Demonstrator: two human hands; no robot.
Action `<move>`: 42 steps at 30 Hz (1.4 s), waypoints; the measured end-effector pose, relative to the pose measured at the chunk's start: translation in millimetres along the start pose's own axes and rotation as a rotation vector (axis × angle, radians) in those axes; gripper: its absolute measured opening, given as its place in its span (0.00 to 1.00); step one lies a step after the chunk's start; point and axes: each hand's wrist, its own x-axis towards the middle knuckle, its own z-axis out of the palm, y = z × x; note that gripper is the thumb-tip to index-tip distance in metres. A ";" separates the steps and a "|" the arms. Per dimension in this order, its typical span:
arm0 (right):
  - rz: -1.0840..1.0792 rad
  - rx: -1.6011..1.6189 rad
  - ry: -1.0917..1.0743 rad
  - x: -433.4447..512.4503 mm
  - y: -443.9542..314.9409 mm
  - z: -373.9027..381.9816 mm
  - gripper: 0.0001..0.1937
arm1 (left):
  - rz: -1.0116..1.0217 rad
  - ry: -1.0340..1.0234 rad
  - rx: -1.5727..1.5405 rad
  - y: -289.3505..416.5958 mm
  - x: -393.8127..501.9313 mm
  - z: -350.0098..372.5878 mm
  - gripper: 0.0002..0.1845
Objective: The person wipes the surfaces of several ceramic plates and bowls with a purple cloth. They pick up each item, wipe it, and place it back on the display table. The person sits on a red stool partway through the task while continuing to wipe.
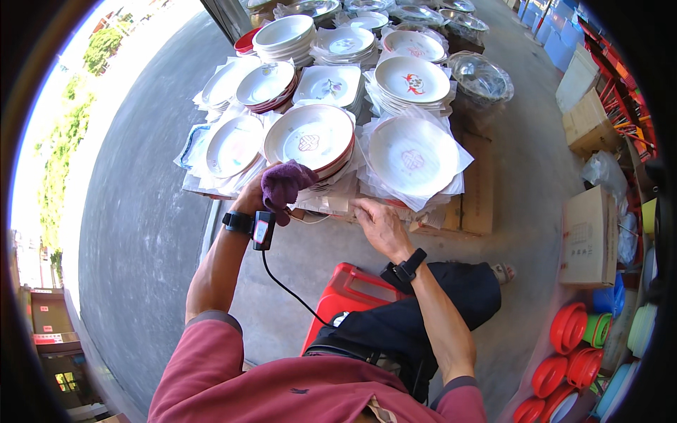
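My left hand (pixel 255 191) holds a bunched purple cloth (pixel 285 185) against the near left rim of a red-edged white ceramic dish (pixel 309 138), which tops a stack with paper between its pieces. Lower and to the right, my right hand (pixel 376 221) has its thumb and forefinger at a clear film or paper strip (pixel 334 204) along the stacks' near edge; whether they pinch it I cannot tell. Right of that stack, a thin white sheet covers another dish (pixel 412 158). At the left stands an oval white plate (pixel 234 146) on paper.
Beyond are stacks of flowered plates (pixel 328 86), a plate with red fish (pixel 412 79) and wrapped metal bowls (pixel 481 79). A cardboard box (pixel 478 185) stands under the right side. A red plastic stool (pixel 344 291) is beneath me. Red basins (pixel 568 328) and a carton (pixel 587 238) line the right.
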 end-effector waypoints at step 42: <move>0.395 0.108 0.232 105.5 2.0 54.3 0.23 | -0.181 -0.180 -0.551 -0.1 -7.6 -36.2 0.23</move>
